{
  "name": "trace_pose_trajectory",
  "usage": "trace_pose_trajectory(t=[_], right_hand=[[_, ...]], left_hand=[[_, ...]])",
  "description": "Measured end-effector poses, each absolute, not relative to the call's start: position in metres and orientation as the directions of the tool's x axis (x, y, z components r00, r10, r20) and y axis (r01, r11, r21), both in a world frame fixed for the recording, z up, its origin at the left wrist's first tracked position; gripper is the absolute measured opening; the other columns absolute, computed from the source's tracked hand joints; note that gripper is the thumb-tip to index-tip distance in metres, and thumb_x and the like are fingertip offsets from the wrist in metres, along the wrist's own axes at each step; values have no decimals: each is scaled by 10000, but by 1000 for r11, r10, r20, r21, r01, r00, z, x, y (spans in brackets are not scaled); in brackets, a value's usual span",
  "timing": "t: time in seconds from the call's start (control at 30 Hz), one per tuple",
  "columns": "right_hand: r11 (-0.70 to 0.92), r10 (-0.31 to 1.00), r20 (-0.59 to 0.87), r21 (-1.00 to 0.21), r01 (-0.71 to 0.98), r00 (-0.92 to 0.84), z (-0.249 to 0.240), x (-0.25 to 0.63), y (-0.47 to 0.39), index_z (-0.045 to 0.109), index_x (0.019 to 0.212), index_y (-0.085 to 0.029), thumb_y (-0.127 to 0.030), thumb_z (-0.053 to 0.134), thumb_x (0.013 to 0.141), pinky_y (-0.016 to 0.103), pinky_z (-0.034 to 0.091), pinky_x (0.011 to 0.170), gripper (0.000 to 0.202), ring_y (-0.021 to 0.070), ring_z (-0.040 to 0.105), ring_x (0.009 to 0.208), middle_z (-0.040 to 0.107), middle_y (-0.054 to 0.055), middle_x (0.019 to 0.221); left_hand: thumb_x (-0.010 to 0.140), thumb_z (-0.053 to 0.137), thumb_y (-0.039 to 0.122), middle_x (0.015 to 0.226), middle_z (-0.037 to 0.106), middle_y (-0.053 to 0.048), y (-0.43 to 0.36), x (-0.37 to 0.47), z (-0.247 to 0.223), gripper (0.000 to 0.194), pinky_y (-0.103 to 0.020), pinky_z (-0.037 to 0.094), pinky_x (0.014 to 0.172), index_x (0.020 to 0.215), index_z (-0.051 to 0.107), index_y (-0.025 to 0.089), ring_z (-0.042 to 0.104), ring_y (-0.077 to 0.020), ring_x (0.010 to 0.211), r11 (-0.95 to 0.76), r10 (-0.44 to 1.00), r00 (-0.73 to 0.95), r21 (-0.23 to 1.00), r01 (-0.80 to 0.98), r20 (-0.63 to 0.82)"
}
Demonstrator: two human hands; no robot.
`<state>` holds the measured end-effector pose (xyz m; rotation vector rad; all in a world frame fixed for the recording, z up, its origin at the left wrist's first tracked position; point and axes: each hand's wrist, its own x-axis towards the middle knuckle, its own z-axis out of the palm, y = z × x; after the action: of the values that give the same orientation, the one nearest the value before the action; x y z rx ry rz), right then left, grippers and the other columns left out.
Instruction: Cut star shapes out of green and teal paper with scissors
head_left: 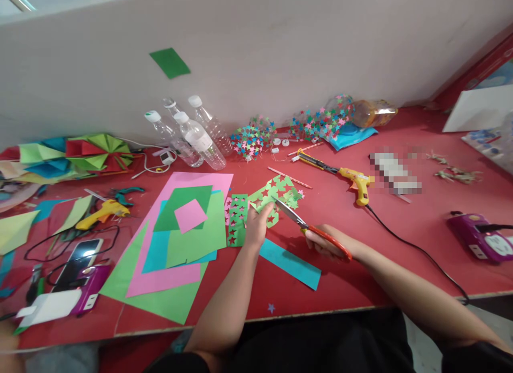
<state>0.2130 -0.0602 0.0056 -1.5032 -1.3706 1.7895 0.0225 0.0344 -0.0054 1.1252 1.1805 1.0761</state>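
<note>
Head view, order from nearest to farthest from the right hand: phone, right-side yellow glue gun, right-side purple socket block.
1. Yellow glue gun: beyond the right hand, slightly right.
2. Purple socket block: far right.
3. Phone: far left.

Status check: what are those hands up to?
Right hand grips red-handled scissors; left hand holds light-green star-punched paper. Blue strip lies close by.

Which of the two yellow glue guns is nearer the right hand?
The right glue gun, just beyond the right hand; the other glue gun lies far left, near the phone.
</note>
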Motion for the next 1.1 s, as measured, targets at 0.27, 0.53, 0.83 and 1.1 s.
trace_pose_trajectory(t=[0.27, 0.53, 0.83, 1.1], right_hand=[[-390, 842, -456, -884, 258, -288, -1, 202, -63, 500, 689, -178, -759, 413, 816, 199, 332, 348, 601, 82, 416, 340, 428, -60, 430], [-432, 841, -483, -871, 233, -243, 1, 197, -64, 463, 652, -189, -738, 468, 800, 206, 315, 358, 569, 81, 403, 356, 396, -63, 436], [-404, 851, -471, -869, 285, -230, 3, 198, -64, 481, 651, -179, -732, 457, 812, 211, 334, 376, 576, 89, 420, 374, 429, -42, 451], [-375, 862, -447, -879, 294, -240, -1, 201, -62, 471, 653, -181, -736, 448, 816, 202, 341, 358, 579, 79, 401, 357, 414, -52, 442]], left_hand=[[716, 690, 416, 723, 679, -13, 31, 29, -18, 299, -279, 442, 688, 884, 690, 169, 625, -164, 703, 159, 987, 16, 985, -71, -158], [718, 699, 444, 464, 476, 28, 29, 26, -8, 262, -280, 448, 627, 627, 610, 214, 576, -180, 616, 95, 995, 38, 993, 69, -97], [707, 717, 389, 502, 487, 10, 27, 26, -7, 319, -294, 452, 715, 525, 509, 228, 587, -215, 749, 96, 995, -9, 990, 100, -96], [702, 720, 424, 795, 667, -21, 30, 24, -12, 255, -315, 455, 822, 786, 675, 187, 614, -227, 909, 220, 973, -89, 975, 44, -215]])
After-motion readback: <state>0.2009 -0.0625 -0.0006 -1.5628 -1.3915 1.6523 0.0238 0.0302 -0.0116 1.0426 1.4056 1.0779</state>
